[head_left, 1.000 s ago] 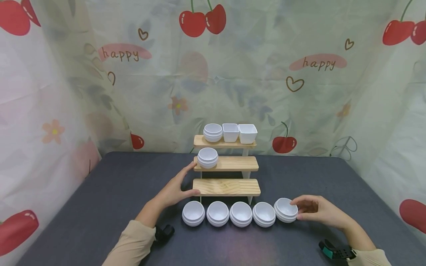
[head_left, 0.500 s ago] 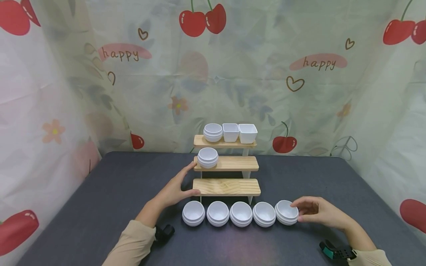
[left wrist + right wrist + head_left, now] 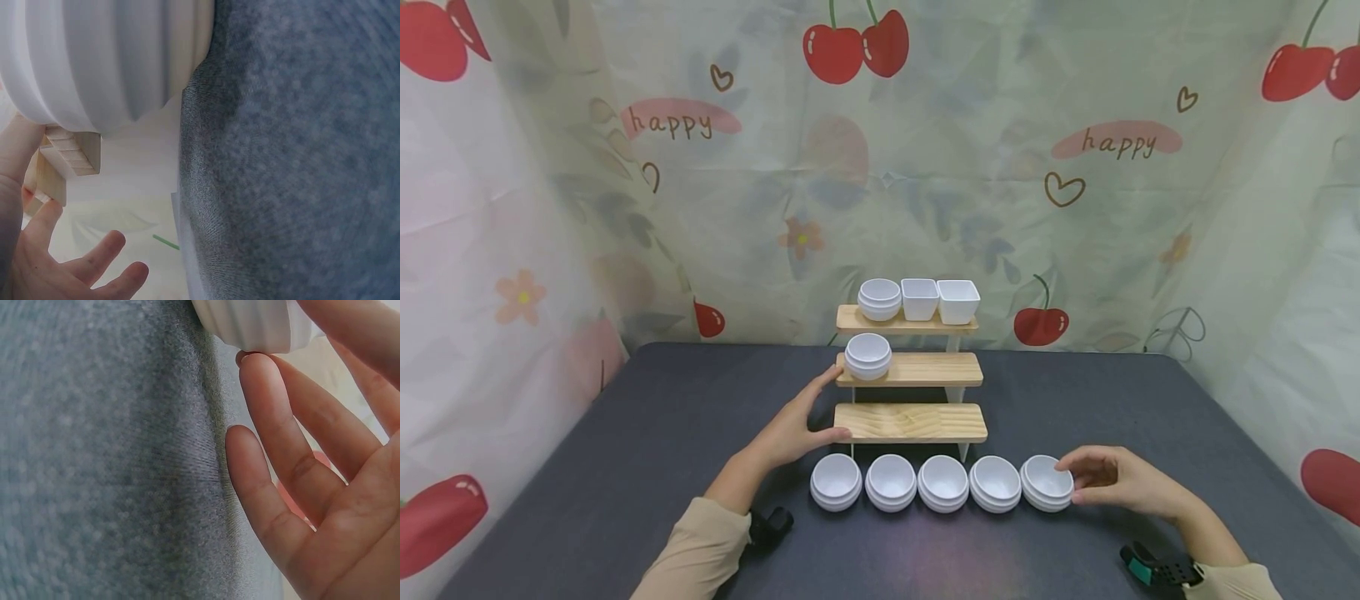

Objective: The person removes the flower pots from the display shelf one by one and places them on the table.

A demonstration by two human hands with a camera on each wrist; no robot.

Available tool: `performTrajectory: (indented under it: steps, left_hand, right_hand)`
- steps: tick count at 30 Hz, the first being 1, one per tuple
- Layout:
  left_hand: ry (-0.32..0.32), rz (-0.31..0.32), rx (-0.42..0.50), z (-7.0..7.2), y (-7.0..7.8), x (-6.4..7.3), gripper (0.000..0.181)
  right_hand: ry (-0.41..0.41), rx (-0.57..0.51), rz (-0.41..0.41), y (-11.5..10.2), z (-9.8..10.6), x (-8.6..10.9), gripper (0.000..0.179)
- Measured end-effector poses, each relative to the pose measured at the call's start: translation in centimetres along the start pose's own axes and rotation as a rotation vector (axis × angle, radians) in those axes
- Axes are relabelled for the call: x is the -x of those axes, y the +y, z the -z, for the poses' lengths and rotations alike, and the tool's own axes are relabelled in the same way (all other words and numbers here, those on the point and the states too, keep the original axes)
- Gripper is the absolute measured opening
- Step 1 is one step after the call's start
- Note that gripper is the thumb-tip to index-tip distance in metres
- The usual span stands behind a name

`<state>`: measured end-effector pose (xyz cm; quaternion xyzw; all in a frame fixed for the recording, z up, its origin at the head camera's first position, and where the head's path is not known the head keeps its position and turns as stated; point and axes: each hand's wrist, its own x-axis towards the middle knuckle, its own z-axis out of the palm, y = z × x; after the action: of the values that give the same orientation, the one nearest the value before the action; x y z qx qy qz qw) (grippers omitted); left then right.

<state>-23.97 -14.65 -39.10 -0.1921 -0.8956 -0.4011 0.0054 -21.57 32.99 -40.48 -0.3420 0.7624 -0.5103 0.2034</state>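
My left hand (image 3: 793, 423) is at the left end of a three-tier wooden display stand (image 3: 925, 423), fingers spread. Its index fingertip is at the middle shelf and its thumb at the lowest; the left wrist view shows its other fingers extended beyond the shelf ends (image 3: 81, 153). My right hand (image 3: 1123, 479) pinches the right side of the end round white bowl (image 3: 1047, 482), thumb low and forefinger at the rim. In the right wrist view, fingertips meet the bowl's wall (image 3: 250, 325). This bowl stands upright at the right end of a row of similar bowls (image 3: 943, 482).
On the top shelf are one round bowl (image 3: 880, 298) and two square white bowls (image 3: 958, 302). Another round bowl (image 3: 868, 356) sits at the left of the middle shelf. A dark grey cloth (image 3: 647, 433) covers the table, with a printed curtain (image 3: 925, 192) behind.
The end bowl, slightly tilted a second ago, has settled level and shifted a little right and toward me. My right hand moved with it. My left hand stays in place.
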Motion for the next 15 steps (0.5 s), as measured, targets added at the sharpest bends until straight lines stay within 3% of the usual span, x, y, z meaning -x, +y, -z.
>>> performTrajectory:
  steps: [15]
  left_hand:
    - [-0.002,0.007,0.003,0.05,0.15,0.05,0.094]
  right_hand:
    - [-0.005,0.009,0.015,0.17,0.11,0.07,0.031]
